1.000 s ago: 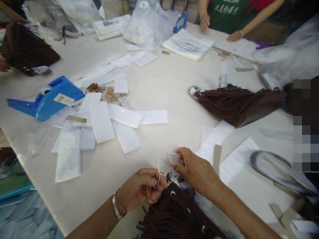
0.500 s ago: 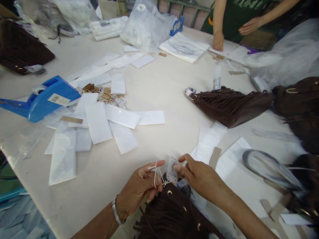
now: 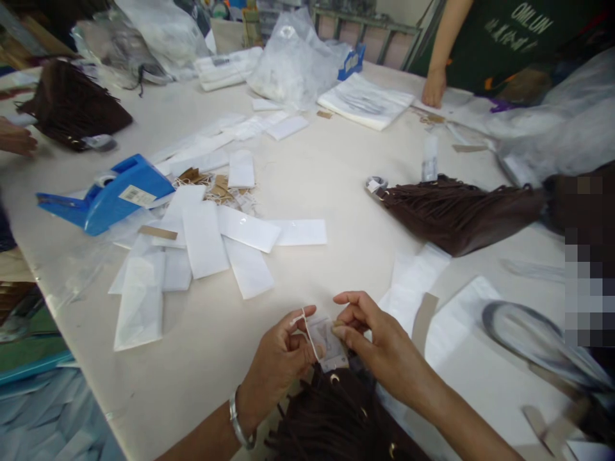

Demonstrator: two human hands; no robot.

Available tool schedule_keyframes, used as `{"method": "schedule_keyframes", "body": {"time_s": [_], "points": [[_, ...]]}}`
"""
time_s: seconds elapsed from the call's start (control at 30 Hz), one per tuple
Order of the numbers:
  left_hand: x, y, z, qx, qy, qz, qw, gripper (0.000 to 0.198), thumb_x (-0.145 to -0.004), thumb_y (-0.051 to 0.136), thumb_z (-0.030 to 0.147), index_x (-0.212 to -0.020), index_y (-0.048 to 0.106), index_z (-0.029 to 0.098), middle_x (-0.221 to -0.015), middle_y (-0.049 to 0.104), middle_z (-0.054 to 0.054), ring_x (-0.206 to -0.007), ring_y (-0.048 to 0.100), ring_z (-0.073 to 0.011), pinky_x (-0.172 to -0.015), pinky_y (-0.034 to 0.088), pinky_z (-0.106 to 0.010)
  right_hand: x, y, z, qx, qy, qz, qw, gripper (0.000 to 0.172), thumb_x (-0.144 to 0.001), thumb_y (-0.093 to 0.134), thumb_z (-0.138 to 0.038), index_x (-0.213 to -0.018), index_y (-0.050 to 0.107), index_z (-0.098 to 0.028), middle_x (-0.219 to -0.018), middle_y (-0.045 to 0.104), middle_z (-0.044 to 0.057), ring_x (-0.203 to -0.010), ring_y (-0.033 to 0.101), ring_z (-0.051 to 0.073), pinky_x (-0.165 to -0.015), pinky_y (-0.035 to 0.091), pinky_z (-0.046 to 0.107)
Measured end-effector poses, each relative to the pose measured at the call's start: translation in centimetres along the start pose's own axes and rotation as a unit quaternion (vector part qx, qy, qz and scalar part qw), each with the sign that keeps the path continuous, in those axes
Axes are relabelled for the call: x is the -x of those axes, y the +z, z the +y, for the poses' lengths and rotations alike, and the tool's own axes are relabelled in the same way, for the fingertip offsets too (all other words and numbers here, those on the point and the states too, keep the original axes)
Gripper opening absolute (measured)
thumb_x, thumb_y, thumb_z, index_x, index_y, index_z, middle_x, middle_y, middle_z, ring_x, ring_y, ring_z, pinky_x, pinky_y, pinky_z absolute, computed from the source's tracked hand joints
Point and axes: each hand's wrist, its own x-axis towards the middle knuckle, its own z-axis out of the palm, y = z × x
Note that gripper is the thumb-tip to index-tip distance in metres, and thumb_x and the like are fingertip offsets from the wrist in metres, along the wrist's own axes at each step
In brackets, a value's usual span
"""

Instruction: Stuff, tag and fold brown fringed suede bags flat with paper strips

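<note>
At the table's near edge my left hand [image 3: 281,358] pinches a loop of white string [image 3: 307,330] between thumb and fingers. My right hand [image 3: 379,346] pinches a small clear-wrapped hang tag [image 3: 327,346] that the string runs to. Both hands hover just above a dark brown fringed suede bag [image 3: 331,416] with gold eyelets, which lies at the bottom of the view and is partly cut off.
White paper envelopes [image 3: 206,237] lie scattered centre-left beside a blue tape dispenser [image 3: 113,192] and a heap of brown tags [image 3: 211,182]. Another brown fringed bag [image 3: 456,208] lies to the right. Plastic bags [image 3: 293,57] stand at the back. Another person's hand [image 3: 435,86] rests far right.
My left hand let the string slide and raised the loop; my right hand brought the tag up flat between both hands. The person opposite shifted their hands rightward.
</note>
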Motion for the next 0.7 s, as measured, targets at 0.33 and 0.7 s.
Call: {"method": "schedule_keyframes", "body": {"time_s": [0.33,0.7], "points": [[-0.1,0.1,3.5,-0.216,0.094,-0.005,0.972,0.041,-0.076,0.069,0.028,-0.115,0.061,0.022,-0.069,0.052,0.007,-0.06,0.045,-0.0096,-0.057,0.037,-0.022,-1.3,0.0,-1.8,0.021,-0.094,-0.107,0.99,0.046,-0.087,0.048,-0.007,-0.127,0.045,-0.03,-0.085,0.065,-0.005,-0.076,0.061,0.011,-0.072,0.043,0.023],[-0.6,-0.9,3.7,-0.154,0.051,-0.102,0.981,0.04,-0.076,0.068,0.026,-0.115,0.064,0.02,-0.082,0.064,0.0,-0.064,0.053,-0.0134,-0.057,0.043,-0.023,-1.3,0.9,-0.6,0.145,-0.231,-0.087,0.958,0.022,-0.097,0.039,-0.022,-0.108,0.058,-0.025,-0.098,0.067,0.003,-0.09,0.061,0.015,-0.081,0.044,0.027]]}}
